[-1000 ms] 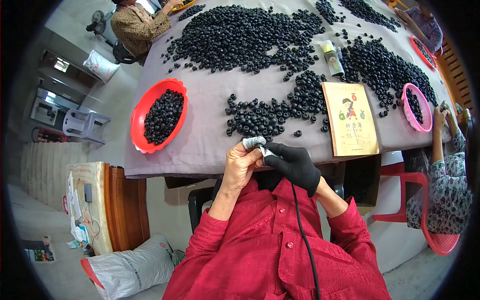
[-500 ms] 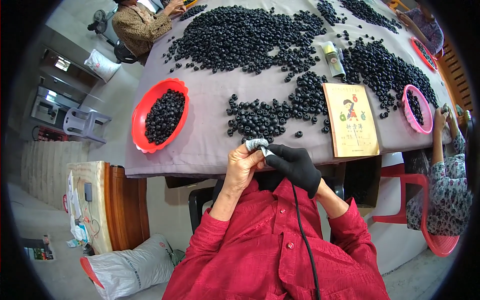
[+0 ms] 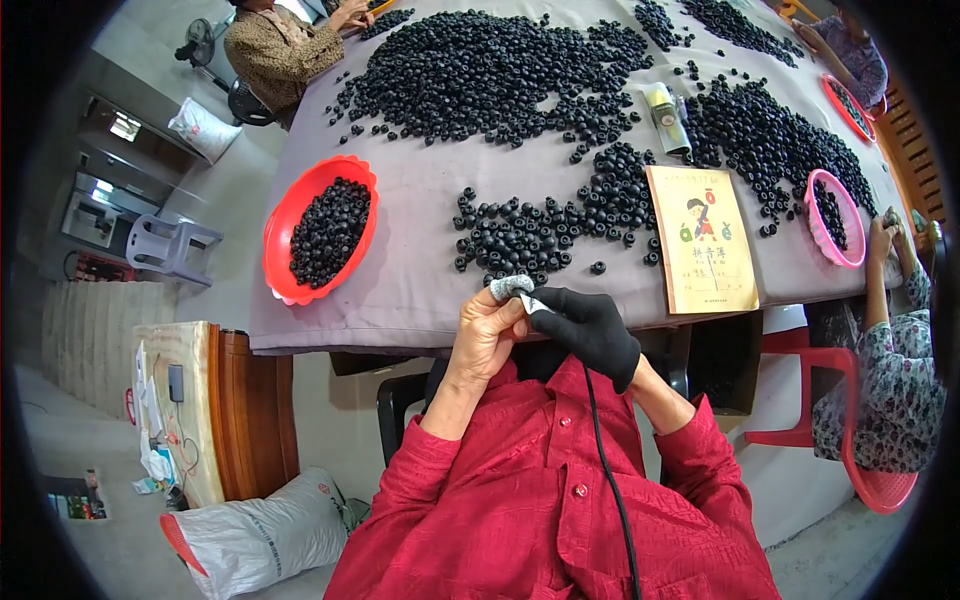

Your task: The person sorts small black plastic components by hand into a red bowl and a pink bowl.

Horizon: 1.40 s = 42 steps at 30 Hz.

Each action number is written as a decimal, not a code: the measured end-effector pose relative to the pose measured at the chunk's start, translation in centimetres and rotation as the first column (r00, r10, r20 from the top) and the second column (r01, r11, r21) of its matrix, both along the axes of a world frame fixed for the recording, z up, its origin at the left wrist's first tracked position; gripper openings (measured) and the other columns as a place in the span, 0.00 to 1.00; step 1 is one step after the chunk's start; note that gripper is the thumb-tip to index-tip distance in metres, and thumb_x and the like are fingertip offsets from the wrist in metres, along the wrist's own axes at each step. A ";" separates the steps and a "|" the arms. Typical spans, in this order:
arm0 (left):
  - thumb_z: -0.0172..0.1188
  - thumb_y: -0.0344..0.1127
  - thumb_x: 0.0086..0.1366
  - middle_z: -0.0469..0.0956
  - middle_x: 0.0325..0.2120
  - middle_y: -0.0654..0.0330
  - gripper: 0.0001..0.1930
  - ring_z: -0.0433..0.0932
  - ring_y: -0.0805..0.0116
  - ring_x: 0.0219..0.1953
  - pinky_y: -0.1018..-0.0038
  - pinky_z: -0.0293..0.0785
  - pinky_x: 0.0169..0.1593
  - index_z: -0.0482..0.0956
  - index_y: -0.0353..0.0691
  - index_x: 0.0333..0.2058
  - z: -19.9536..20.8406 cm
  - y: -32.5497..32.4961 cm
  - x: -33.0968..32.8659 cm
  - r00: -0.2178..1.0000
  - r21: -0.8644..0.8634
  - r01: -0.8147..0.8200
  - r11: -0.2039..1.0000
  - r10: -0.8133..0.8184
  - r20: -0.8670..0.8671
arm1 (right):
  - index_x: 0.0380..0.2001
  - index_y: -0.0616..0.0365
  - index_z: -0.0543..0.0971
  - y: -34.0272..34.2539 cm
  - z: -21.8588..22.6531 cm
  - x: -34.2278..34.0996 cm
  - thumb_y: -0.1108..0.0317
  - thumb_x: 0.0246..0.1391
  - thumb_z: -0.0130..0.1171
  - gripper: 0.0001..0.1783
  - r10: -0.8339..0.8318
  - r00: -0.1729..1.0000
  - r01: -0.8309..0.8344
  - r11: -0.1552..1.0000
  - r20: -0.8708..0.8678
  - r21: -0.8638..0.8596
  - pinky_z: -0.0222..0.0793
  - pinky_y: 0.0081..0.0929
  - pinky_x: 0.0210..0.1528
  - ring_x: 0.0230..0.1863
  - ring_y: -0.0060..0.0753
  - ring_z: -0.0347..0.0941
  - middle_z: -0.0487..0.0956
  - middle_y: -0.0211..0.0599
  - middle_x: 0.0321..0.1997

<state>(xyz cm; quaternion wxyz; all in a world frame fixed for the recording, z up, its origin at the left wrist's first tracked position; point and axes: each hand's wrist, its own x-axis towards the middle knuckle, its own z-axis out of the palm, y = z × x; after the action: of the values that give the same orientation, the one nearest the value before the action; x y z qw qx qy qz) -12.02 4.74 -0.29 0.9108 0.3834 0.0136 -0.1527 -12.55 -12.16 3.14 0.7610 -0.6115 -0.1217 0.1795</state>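
Observation:
Both my hands meet just off the table's front edge, fingers pinched together. My left hand (image 3: 487,335), bare but for a grey knitted cover (image 3: 511,287) on one finger, is closed; its fingers hide what it holds. My right hand (image 3: 590,328) wears a black glove and is closed too, with a small whitish bit (image 3: 536,304) showing at its fingertips. What is gripped there is too small to name. Beyond my fingers lies a loose group of small round black pieces (image 3: 515,235), some showing a hole. A black cord (image 3: 603,450) runs down my red shirt below the right hand.
To the left, a red scalloped bowl (image 3: 372,215) holds more black pieces. A yellow booklet (image 3: 705,270) lies at right, below a tube-shaped packet (image 3: 665,118). A large black heap (image 3: 470,75) covers the far table. Co-workers sit around it; a pink basket (image 3: 858,235) stands near one.
My hands stay pinched together in nearly the same place, with only slight finger movement. The bowl, booklet and black pieces have not moved.

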 end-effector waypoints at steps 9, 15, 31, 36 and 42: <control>0.58 0.27 0.57 0.77 0.26 0.63 0.09 0.71 0.79 0.21 0.83 0.70 0.27 0.77 0.38 0.38 -0.1 0.0 -0.1 0.999 -0.074 0.039 0.996 -0.039 -0.006 | 0.46 0.64 0.73 -0.1 -0.7 0.0 0.67 0.53 0.56 0.18 -0.005 0.996 0.012 0.996 0.087 -0.084 0.69 0.18 0.42 0.36 0.17 0.72 0.79 0.33 0.34; 0.58 0.27 0.57 0.78 0.26 0.63 0.10 0.71 0.79 0.20 0.84 0.70 0.27 0.77 0.38 0.39 -0.3 0.1 -0.1 0.999 -0.049 0.037 0.998 -0.037 -0.003 | 0.45 0.64 0.74 -0.2 -0.7 0.1 0.65 0.53 0.56 0.18 0.009 0.997 0.000 0.994 0.079 -0.109 0.70 0.18 0.40 0.35 0.17 0.72 0.79 0.34 0.33; 0.57 0.28 0.58 0.76 0.25 0.66 0.09 0.69 0.81 0.21 0.83 0.69 0.28 0.77 0.39 0.39 -0.1 0.1 -0.1 0.999 -0.020 0.050 0.999 -0.049 0.003 | 0.45 0.63 0.74 0.0 -0.6 -0.2 0.61 0.54 0.55 0.19 -0.019 0.999 0.024 0.987 0.036 -0.161 0.71 0.17 0.30 0.28 0.16 0.73 0.80 0.34 0.29; 0.57 0.29 0.59 0.75 0.25 0.67 0.09 0.68 0.81 0.21 0.84 0.68 0.28 0.77 0.39 0.39 0.2 0.0 -0.2 0.998 -0.016 0.058 0.998 -0.058 0.007 | 0.45 0.63 0.74 0.1 -0.6 -0.3 0.62 0.54 0.54 0.19 -0.035 0.993 0.055 0.981 0.112 -0.184 0.71 0.17 0.31 0.29 0.15 0.73 0.80 0.34 0.29; 0.56 0.29 0.59 0.74 0.25 0.67 0.10 0.67 0.81 0.21 0.81 0.72 0.29 0.76 0.39 0.40 0.2 0.1 -0.1 0.997 -0.003 0.071 0.997 -0.071 0.018 | 0.44 0.63 0.74 0.2 -0.6 -0.3 0.63 0.53 0.55 0.17 -0.048 0.982 0.086 0.975 0.181 -0.207 0.70 0.19 0.32 0.30 0.17 0.73 0.79 0.35 0.30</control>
<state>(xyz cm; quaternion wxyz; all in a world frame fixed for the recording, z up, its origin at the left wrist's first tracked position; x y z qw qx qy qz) -12.13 4.89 -0.10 0.9054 0.3835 -0.0084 -0.1818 -12.86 -12.00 2.53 0.6826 -0.7070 -0.1474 0.1114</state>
